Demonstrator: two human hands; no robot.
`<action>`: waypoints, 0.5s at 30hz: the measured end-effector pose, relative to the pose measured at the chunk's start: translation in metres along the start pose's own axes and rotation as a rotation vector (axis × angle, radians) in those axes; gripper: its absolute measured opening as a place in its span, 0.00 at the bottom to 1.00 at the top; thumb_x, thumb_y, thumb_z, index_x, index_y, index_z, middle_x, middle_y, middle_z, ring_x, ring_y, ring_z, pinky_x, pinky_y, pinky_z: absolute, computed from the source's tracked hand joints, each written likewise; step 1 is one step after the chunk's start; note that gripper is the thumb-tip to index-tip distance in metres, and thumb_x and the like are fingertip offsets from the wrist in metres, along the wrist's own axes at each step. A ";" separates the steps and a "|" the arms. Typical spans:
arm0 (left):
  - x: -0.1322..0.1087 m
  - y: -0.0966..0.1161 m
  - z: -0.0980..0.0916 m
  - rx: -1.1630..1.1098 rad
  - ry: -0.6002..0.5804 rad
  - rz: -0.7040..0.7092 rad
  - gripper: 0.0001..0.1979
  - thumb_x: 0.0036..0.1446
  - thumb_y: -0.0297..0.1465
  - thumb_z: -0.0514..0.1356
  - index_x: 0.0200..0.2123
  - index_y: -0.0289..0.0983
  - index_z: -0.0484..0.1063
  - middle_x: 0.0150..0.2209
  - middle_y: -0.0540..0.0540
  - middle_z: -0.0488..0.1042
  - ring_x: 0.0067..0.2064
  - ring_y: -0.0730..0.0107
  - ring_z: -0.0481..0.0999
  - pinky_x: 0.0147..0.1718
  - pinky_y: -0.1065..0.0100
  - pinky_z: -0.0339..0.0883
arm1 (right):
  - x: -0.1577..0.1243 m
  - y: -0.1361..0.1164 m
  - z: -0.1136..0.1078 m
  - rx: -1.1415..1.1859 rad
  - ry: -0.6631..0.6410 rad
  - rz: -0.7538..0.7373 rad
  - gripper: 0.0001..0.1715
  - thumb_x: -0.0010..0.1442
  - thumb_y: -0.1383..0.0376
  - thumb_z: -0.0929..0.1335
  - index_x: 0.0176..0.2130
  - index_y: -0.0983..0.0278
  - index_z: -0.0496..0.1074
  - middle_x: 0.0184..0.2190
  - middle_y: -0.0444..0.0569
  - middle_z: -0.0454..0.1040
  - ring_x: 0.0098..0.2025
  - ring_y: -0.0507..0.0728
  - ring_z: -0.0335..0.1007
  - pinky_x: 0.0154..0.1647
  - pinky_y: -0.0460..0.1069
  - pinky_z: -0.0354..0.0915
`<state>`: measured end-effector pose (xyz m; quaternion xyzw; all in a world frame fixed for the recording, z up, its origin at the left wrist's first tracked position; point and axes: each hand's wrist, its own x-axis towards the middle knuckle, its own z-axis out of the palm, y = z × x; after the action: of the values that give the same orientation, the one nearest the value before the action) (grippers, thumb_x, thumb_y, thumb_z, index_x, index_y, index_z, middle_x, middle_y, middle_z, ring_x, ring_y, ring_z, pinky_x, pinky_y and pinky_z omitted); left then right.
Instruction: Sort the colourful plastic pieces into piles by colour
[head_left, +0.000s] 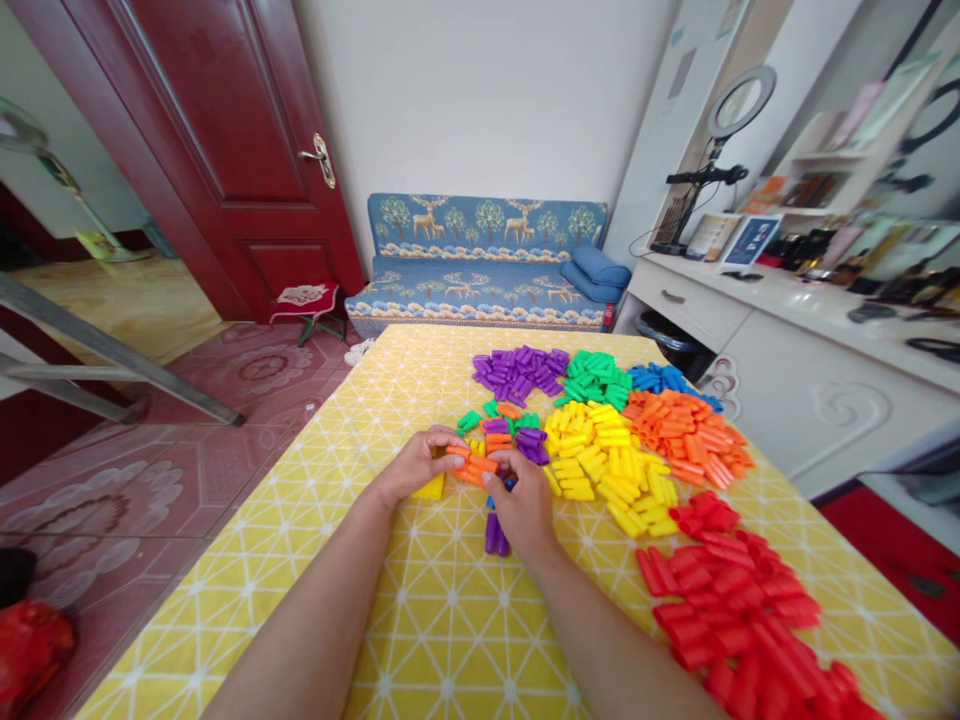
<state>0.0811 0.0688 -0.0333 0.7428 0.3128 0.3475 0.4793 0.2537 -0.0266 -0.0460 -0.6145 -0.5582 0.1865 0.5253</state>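
Between both hands I hold a few short orange plastic tubes (472,467), lying side by side just above the table. The fingers of my left hand (421,464) pinch their left end, and those of my right hand (526,505) close on the right end. Under my right fingers, blue pieces show only in part. Just below them lie purple tubes (496,535), and a flat yellow piece (430,488) rests beside my left hand. Beyond my fingers is a small mixed group with green tubes (469,421) and purple tubes (532,445).
Sorted heaps cover the table's right side: purple (521,372), green (596,380), blue (660,378), orange (686,435), yellow (607,455) and red (742,590). A yellow patterned cloth (300,570) covers the table. Behind it stands a blue sofa (480,275); a white dresser (810,340) is at right.
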 end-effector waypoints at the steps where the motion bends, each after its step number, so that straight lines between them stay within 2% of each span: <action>1: 0.000 0.000 0.000 -0.027 0.017 -0.020 0.16 0.45 0.42 0.67 0.32 0.35 0.78 0.35 0.43 0.75 0.40 0.63 0.73 0.44 0.63 0.65 | 0.000 0.000 0.000 0.051 0.020 0.020 0.10 0.52 0.66 0.66 0.37 0.62 0.72 0.31 0.45 0.75 0.33 0.54 0.69 0.36 0.48 0.64; 5: 0.000 -0.004 0.001 -0.133 0.083 -0.101 0.19 0.42 0.42 0.69 0.33 0.33 0.77 0.34 0.44 0.76 0.36 0.65 0.74 0.39 0.66 0.68 | 0.000 -0.004 -0.004 0.169 0.068 0.040 0.10 0.53 0.65 0.65 0.38 0.63 0.70 0.31 0.45 0.74 0.32 0.53 0.69 0.35 0.48 0.65; 11: -0.001 -0.010 0.004 -0.273 0.135 -0.146 0.21 0.43 0.41 0.68 0.38 0.33 0.75 0.34 0.43 0.79 0.32 0.67 0.76 0.33 0.67 0.69 | -0.004 -0.014 -0.005 0.015 0.032 -0.154 0.09 0.53 0.65 0.67 0.37 0.61 0.71 0.32 0.44 0.74 0.36 0.54 0.68 0.42 0.50 0.62; 15: -0.002 -0.002 0.004 -0.318 0.122 -0.154 0.20 0.45 0.40 0.67 0.39 0.35 0.71 0.32 0.46 0.78 0.29 0.70 0.75 0.29 0.71 0.67 | -0.005 -0.016 -0.003 -0.089 -0.038 -0.205 0.09 0.53 0.65 0.69 0.37 0.61 0.72 0.32 0.44 0.74 0.36 0.55 0.68 0.42 0.51 0.61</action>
<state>0.0834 0.0656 -0.0368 0.6091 0.3381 0.3992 0.5961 0.2474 -0.0348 -0.0330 -0.5734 -0.6358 0.1185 0.5029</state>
